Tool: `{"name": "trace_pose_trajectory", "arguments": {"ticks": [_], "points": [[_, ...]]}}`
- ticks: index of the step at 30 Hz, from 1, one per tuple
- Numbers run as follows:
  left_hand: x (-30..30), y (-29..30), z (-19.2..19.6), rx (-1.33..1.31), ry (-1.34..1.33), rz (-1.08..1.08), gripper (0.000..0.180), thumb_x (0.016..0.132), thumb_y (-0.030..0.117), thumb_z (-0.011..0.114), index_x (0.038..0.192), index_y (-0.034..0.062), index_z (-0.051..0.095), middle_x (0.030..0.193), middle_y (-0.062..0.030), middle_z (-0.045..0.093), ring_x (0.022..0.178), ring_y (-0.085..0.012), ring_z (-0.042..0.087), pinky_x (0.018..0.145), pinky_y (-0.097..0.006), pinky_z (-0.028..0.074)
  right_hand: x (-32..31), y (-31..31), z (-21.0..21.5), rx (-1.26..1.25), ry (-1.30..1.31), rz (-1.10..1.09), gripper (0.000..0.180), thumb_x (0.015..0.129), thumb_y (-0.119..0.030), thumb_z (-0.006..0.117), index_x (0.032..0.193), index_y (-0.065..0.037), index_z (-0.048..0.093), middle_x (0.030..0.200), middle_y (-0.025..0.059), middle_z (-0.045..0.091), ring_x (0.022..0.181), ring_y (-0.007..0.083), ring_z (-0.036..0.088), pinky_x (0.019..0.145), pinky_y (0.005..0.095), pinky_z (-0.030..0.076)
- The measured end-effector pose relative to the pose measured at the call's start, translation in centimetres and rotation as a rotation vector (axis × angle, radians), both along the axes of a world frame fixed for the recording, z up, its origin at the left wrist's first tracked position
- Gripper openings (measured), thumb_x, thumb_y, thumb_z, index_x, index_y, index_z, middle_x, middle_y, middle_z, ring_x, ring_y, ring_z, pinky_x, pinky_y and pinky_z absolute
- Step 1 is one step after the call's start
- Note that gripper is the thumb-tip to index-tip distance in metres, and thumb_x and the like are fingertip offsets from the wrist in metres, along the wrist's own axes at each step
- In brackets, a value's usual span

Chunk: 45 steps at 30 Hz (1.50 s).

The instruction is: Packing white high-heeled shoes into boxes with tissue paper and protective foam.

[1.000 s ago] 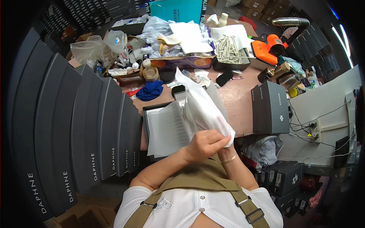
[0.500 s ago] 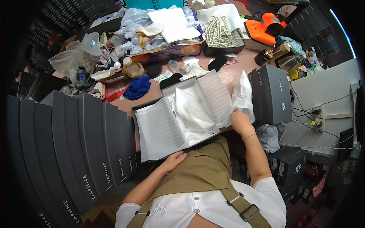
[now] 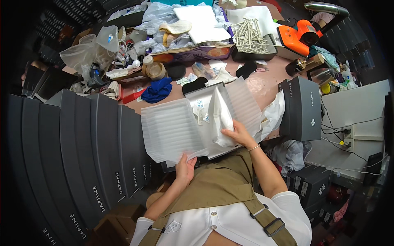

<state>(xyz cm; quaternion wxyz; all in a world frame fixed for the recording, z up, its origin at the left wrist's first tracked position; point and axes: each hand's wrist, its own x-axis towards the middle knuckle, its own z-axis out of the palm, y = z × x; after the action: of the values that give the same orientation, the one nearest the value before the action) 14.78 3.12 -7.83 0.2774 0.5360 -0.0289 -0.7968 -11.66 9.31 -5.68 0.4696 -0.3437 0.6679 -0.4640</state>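
A white-lined dark shoe box lies open in front of me. My right hand grips a white paper-wrapped bundle, tilted up over the box; its contents are hidden. With my left hand I pinch the near edge of a translucent ribbed sheet, which covers the box's left side. Another ribbed sheet spreads over the right side. Small white packets show inside the box. Beyond its right edge rests a second white paper-wrapped bundle.
Dark shoe boxes stand in a row at my left, and more stand at the right. A blue cloth, black pads, a box of pale sticks and an orange tool occupy the table's far side.
My right hand has left the bundle at the right and now lifts the one in the box. My left hand has risen to the left sheet, which has shifted. The whole view has moved slightly.
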Motion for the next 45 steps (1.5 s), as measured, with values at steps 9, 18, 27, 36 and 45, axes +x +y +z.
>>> {"name": "trace_pose_trajectory", "arguments": {"ticks": [9, 18, 27, 36, 45], "points": [[0.5, -0.2, 2.5, -0.988, -0.010, -1.188, 0.071, 0.088, 0.018, 0.066, 0.146, 0.0050, 0.028, 0.141, -0.0187, 0.043, 0.126, -0.0273, 0.047, 0.102, -0.034, 0.040, 2.9, -0.1, 4.0, -0.064, 1.289, 0.008, 0.082, 0.069, -0.029, 0.077, 0.138, -0.005, 0.039, 0.120, 0.0197, 0.055, 0.112, 0.0347, 0.052, 0.093, 0.0467, 0.041], [-6.0, -1.1, 4.2, -1.814, -0.397, -1.097, 0.057, 0.083, 0.022, 0.068, 0.130, -0.0034, 0.047, 0.143, -0.0234, 0.036, 0.133, -0.0399, 0.035, 0.108, -0.050, 0.029, -6.4, 5.0, 5.9, 0.134, 0.700, 0.008, 0.028, 0.077, -0.015, 0.071, 0.096, 0.001, 0.058, 0.084, 0.0235, 0.061, 0.081, 0.0415, 0.059, 0.071, 0.0448, 0.046], [-17.4, -4.1, -1.4, -2.120, -0.710, -1.545, 0.045, 0.080, 0.043, 0.068, 0.104, 0.0053, 0.063, 0.107, -0.0135, 0.059, 0.104, -0.0307, 0.055, 0.098, -0.051, 0.037, -9.9, 3.7, 7.6, 0.156, 0.424, -0.053, 0.023, 0.083, -0.016, 0.067, 0.083, 0.005, 0.059, 0.071, 0.0179, 0.064, 0.064, 0.0257, 0.062, 0.062, 0.0363, 0.049], [-15.3, -5.3, -1.2, -2.014, -0.855, -1.833, 0.085, 0.070, 0.056, 0.072, 0.136, 0.0102, 0.045, 0.140, -0.0175, 0.040, 0.134, -0.0354, 0.032, 0.103, -0.059, 0.028, -8.6, 5.0, 6.9, 0.341, 1.156, -0.128, 0.080, 0.075, -0.035, 0.075, 0.142, -0.011, 0.039, 0.143, 0.0257, 0.033, 0.135, 0.0417, 0.028, 0.106, 0.0603, 0.024], [-14.5, -5.9, -0.8, -1.880, -0.443, -1.349, 0.049, 0.082, 0.031, 0.068, 0.122, 0.0048, 0.057, 0.137, -0.0199, 0.044, 0.130, -0.0371, 0.038, 0.106, -0.050, 0.031, -12.8, 7.3, 5.0, 0.214, 1.173, -0.503, 0.013, 0.081, -0.012, 0.061, 0.089, -0.005, 0.068, 0.104, 0.0127, 0.062, 0.096, 0.0309, 0.059, 0.082, 0.0408, 0.047]]}}
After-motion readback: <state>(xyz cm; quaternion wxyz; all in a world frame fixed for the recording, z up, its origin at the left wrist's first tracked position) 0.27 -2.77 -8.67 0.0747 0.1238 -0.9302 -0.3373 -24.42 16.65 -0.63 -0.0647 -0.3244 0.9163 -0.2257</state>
